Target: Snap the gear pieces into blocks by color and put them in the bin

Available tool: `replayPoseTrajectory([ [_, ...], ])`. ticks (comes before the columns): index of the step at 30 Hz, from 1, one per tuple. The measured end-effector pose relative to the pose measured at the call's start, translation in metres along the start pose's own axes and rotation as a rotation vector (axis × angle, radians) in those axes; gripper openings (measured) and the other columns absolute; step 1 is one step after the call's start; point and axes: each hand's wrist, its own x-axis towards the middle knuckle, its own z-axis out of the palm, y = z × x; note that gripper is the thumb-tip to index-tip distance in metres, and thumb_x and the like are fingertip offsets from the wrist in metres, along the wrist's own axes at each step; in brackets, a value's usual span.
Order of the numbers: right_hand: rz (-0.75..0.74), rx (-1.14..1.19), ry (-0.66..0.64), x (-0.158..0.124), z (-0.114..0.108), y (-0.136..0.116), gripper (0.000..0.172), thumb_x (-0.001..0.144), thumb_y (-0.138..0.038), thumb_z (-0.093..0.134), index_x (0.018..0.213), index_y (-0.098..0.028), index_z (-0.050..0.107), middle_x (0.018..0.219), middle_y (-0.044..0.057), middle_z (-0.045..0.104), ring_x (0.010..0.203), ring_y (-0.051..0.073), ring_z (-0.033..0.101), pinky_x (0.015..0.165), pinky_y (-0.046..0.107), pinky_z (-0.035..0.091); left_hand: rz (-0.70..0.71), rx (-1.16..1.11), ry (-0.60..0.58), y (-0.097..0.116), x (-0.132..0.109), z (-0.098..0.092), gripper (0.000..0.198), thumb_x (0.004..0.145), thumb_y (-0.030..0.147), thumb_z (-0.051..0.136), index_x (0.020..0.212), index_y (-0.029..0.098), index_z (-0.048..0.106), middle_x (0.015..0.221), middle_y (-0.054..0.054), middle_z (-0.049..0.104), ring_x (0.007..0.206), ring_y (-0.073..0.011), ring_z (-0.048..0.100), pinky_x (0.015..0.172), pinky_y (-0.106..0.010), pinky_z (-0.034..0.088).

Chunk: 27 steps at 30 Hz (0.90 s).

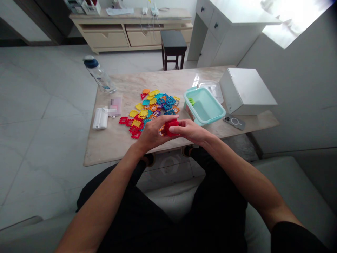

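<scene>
My left hand and my right hand meet above the near edge of the marble table. Both are closed on a red block of joined plastic tiles held between them. Just beyond lies a heap of loose interlocking tiles in red, yellow, blue and orange. A mint green tub stands to the right of the heap with a small green piece inside.
A water bottle stands at the table's far left. A white case and a pink card lie left of the tiles. At the right sit a white box, a phone and a clear lid. A dark stool stands beyond.
</scene>
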Motion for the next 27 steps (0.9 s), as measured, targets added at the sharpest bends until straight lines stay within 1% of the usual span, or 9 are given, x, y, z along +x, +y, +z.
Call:
replayPoseTrajectory([
  [6,-0.003,-0.01,-0.004,-0.0004,-0.0002,-0.0003,0.048,0.072,-0.052,0.103,0.096,-0.014,0.087,0.097,0.008,0.083,0.086,0.017,0.072,0.081,0.028,0.058,0.054,0.005,0.005,-0.0001,0.0036,-0.0001,0.056,0.095,0.037,0.09,0.146,0.024,0.069,0.145,-0.013,0.08,0.133,-0.027,0.078,0.116,-0.042,0.064],
  [10,-0.013,-0.035,-0.017,-0.001,0.001,-0.0007,0.046,0.073,-0.053,0.102,0.094,-0.015,0.086,0.093,0.006,0.082,0.084,0.017,0.071,0.08,0.028,0.057,0.058,0.047,0.002,-0.0007,0.0051,-0.0022,0.049,0.094,0.044,0.091,0.136,0.025,0.074,0.142,-0.012,0.081,0.131,-0.0279,0.079,0.114,-0.045,0.063],
  [13,-0.012,-0.036,-0.029,-0.0013,0.002,-0.0001,0.047,0.074,-0.055,0.101,0.093,-0.015,0.086,0.091,0.006,0.081,0.085,0.018,0.071,0.08,0.029,0.058,0.049,0.068,-0.002,-0.0015,0.0051,-0.0044,0.049,0.092,0.048,0.093,0.132,0.025,0.076,0.14,-0.012,0.082,0.129,-0.0282,0.08,0.111,-0.045,0.063],
  [18,-0.031,0.014,-0.063,-0.0028,0.0015,-0.0005,0.054,0.074,-0.059,0.102,0.101,-0.015,0.086,0.101,0.008,0.083,0.094,0.02,0.074,0.086,0.03,0.059,0.058,0.061,0.008,-0.0017,0.0052,-0.0055,0.052,0.089,0.046,0.096,0.134,0.027,0.077,0.138,-0.01,0.083,0.126,-0.0279,0.081,0.111,-0.045,0.063],
  [21,-0.035,0.039,-0.048,-0.0041,0.0007,-0.0026,0.06,0.075,-0.063,0.101,0.106,-0.014,0.086,0.108,0.01,0.084,0.098,0.02,0.075,0.09,0.03,0.058,0.074,0.027,0.0,-0.0001,0.0052,-0.0047,0.051,0.091,0.04,0.094,0.137,0.027,0.076,0.139,-0.01,0.083,0.127,-0.0269,0.081,0.112,-0.044,0.063],
  [23,-0.029,0.041,-0.027,-0.0045,0.0005,-0.0038,0.061,0.074,-0.063,0.102,0.106,-0.014,0.087,0.107,0.009,0.084,0.097,0.019,0.075,0.089,0.029,0.058,0.072,0.005,-0.019,0.0012,0.0048,-0.0042,0.05,0.093,0.037,0.091,0.139,0.027,0.075,0.139,-0.01,0.083,0.129,-0.0266,0.08,0.114,-0.044,0.064],
  [27,-0.022,0.046,-0.02,-0.0041,-0.0002,-0.0039,0.058,0.072,-0.06,0.104,0.103,-0.014,0.087,0.103,0.009,0.084,0.093,0.019,0.075,0.086,0.029,0.058,0.062,0.008,-0.032,0.0016,0.0034,-0.0034,0.049,0.094,0.037,0.09,0.139,0.027,0.075,0.138,-0.01,0.083,0.13,-0.0269,0.08,0.115,-0.046,0.064],
])
